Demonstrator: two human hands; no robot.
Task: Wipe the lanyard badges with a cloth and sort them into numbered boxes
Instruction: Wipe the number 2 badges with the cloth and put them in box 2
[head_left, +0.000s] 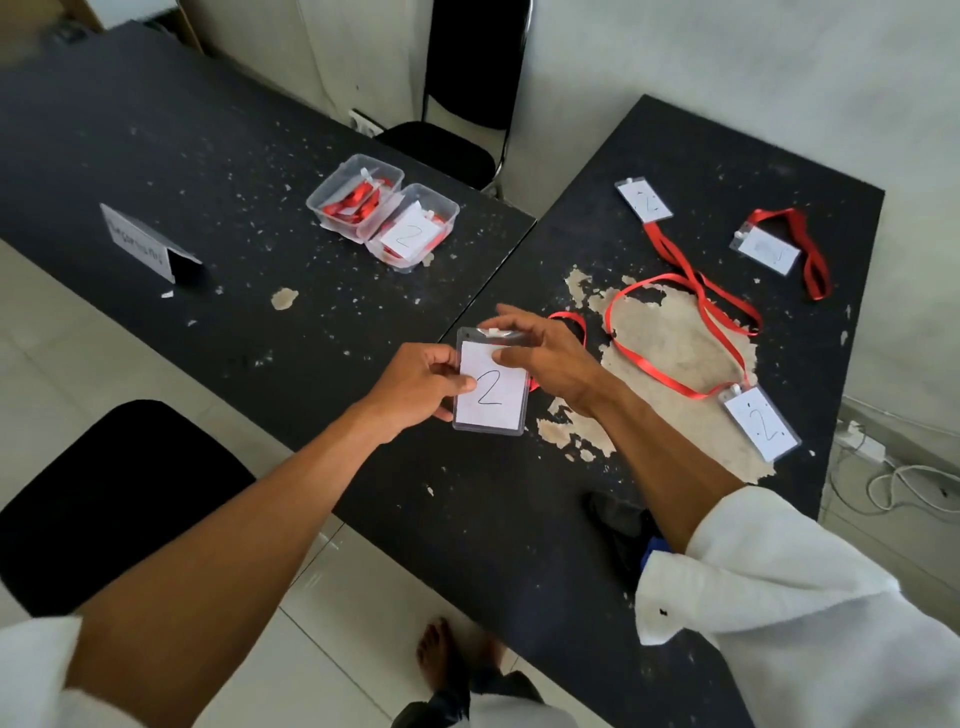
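1. Nearest to us, just inside the right forearm, a dark bundle (618, 525) is lying on the table (467, 519). It may be the cloth, but we cannot tell in that shadow.
2. The left hand (415, 384) is pinching the left edge of the held badge (491, 395) between thumb and curled fingers. The right hand (545, 364) is gripping its top end, thumb on the card and fingers curling over the clip edge. The badge is hanging between the two hands, just above the table.
3. Its long axis is running away from us, clip end far and bottom end near, leaning slightly. Its face is turning up to us, so the "2" is reading upright.
4. We are seeing no cloth in either hand. In our judgement the wipe is best done by pinching only the edge with the left hand, freeing the right for the cloth, and stroking along the long axis on both faces.
5. The red lanyard (571, 322) is trailing behind the right hand, so we are minding it against snagging.
6. Beyond and right of the right hand, three loose badges (761, 423) are lying face up, well apart.
7. Well beyond the left hand, two clear boxes are standing touching. The box on the right (453, 214) is showing a "2" card, so we are judging it the destination. The box on the left (314, 205) is holding red lanyards.
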